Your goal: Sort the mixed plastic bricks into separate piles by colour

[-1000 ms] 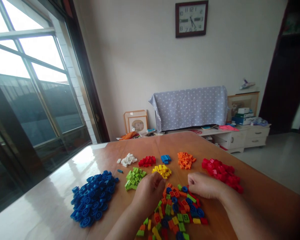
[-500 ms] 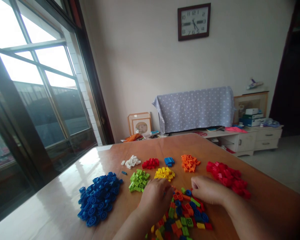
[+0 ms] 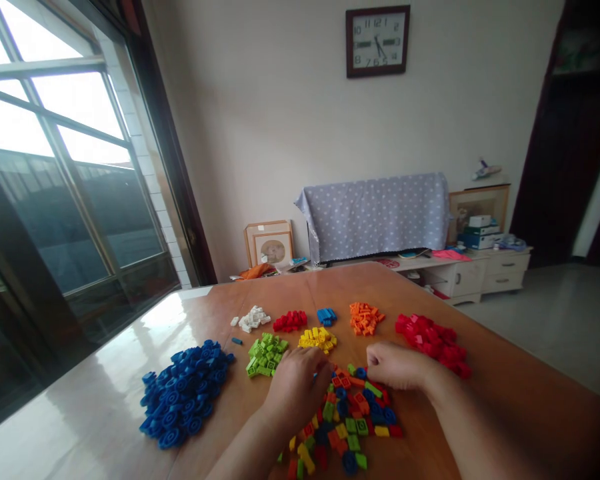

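A mixed pile of toy building bricks (image 3: 350,427) in several colours lies on the table in front of me. At its left side my left hand (image 3: 300,381) is closed, fingers curled down; a speck of blue shows by the fingertips, too small to name. My right hand (image 3: 400,365) is closed like a fist at the pile's upper right, beside a round blue piece (image 3: 361,373); whatever it holds is hidden. Just beyond my left hand are yellow bricks (image 3: 319,339) and lime green bricks (image 3: 266,355). Red pieces (image 3: 433,343) are heaped past my right hand.
A large heap of round blue pieces (image 3: 183,393) stands on the wooden table (image 3: 105,433) at left. Farther back lie white bricks (image 3: 253,319), red bricks (image 3: 290,321), blue bricks (image 3: 327,317) and orange bricks (image 3: 365,319). One dark blue piece (image 3: 237,341) lies alone.
The view has turned slightly right, so the whole scene sits farther left. Both hands keep nearly the same places over the table and stay closed.
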`<move>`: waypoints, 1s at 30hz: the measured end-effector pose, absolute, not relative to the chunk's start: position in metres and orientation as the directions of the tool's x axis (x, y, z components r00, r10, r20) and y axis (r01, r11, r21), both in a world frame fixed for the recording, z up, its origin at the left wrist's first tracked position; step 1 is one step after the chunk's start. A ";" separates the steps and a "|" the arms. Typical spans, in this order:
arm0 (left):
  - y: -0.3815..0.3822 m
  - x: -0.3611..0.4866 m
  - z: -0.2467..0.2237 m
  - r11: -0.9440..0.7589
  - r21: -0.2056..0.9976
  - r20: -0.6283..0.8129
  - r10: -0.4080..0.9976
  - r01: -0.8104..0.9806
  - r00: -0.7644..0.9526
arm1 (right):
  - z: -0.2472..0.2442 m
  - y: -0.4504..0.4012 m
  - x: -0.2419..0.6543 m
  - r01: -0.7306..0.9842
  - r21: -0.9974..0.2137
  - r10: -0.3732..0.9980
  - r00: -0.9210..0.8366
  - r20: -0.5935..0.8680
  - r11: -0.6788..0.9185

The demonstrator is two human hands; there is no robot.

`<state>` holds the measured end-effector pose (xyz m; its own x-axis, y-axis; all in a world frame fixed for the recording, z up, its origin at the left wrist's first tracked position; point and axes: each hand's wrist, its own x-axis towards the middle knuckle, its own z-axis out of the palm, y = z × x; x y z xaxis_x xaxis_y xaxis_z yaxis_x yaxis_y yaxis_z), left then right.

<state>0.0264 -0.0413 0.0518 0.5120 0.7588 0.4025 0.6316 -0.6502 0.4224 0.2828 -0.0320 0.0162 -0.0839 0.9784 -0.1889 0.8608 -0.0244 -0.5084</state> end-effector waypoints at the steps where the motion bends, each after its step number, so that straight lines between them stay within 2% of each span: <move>1: -0.041 0.027 0.051 -0.650 0.421 0.400 0.759 0.633 0.513 | 0.016 -0.032 0.282 0.869 -0.495 0.981 -0.077 -0.177 -0.022; 6: -0.039 0.028 0.046 -0.647 0.436 0.390 0.762 0.626 0.517 | 0.017 -0.031 0.279 0.872 -0.490 0.987 -0.073 -0.143 -0.007; 12: -0.038 0.030 0.044 -0.653 0.444 0.429 0.756 0.613 0.495 | 0.024 -0.032 0.276 0.870 -0.492 0.980 -0.073 -0.184 -0.027; 15: -0.037 0.031 0.045 -0.657 0.417 0.464 0.748 0.628 0.475 | 0.025 -0.031 0.277 0.821 -0.570 0.991 -0.050 -0.126 -0.031; 17: -0.036 0.032 0.045 -0.669 0.388 0.463 0.736 0.634 0.493 | 0.025 -0.030 0.277 0.712 -0.702 0.998 -0.035 -0.043 -0.005; 21: -0.035 0.036 0.048 -0.677 0.377 0.442 0.731 0.632 0.519 | 0.027 -0.030 0.270 0.314 -0.949 0.995 -0.098 0.010 0.041; 25: -0.035 0.042 0.052 -0.660 0.454 0.434 0.751 0.599 0.498 | 0.027 -0.029 0.260 0.032 -0.998 0.980 -0.194 0.045 0.053; 30: -0.034 0.050 0.048 -0.577 0.623 0.383 0.814 0.529 0.437 | 0.024 -0.030 0.250 -0.069 -0.996 0.974 -0.215 0.067 0.054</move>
